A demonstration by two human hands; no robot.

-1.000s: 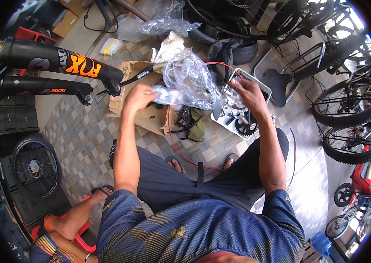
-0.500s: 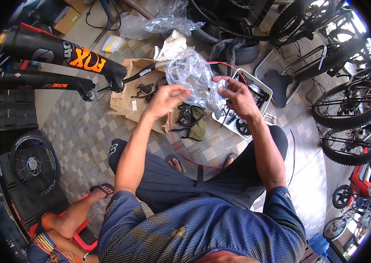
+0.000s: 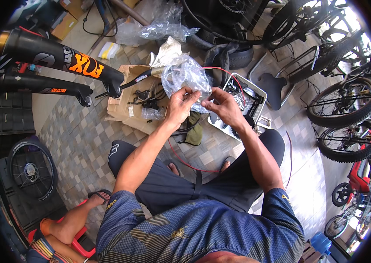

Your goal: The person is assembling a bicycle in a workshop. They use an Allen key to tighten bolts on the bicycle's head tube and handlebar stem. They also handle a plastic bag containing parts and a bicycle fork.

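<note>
**Head view: clear plastic bag pinched between both hands, rising away toward twelve o'clock**

The head view shows the left hand (image 3: 180,105) and the right hand (image 3: 221,106) close together just above centre, their fingertips nearly meeting. Both are closed on the lower edge of a crumpled clear plastic bag (image 3: 185,74). The bag's bulk stands off from the hands toward twelve o'clock, slightly to eleven, so its long axis runs from the pinched edge away from the person. The left hand sits right under the bulk and is the nearer one; the right grips the edge from the three o'clock side.

A thin red cable (image 3: 220,70) arcs out of the bag toward two o'clock. Beneath the hands lies flattened brown cardboard (image 3: 126,109) with small black parts at nine o'clock of the hands, and a white tray of parts (image 3: 255,94) at three o'clock. A black suspension fork (image 3: 58,59) lies farther out at ten o'clock.
</note>
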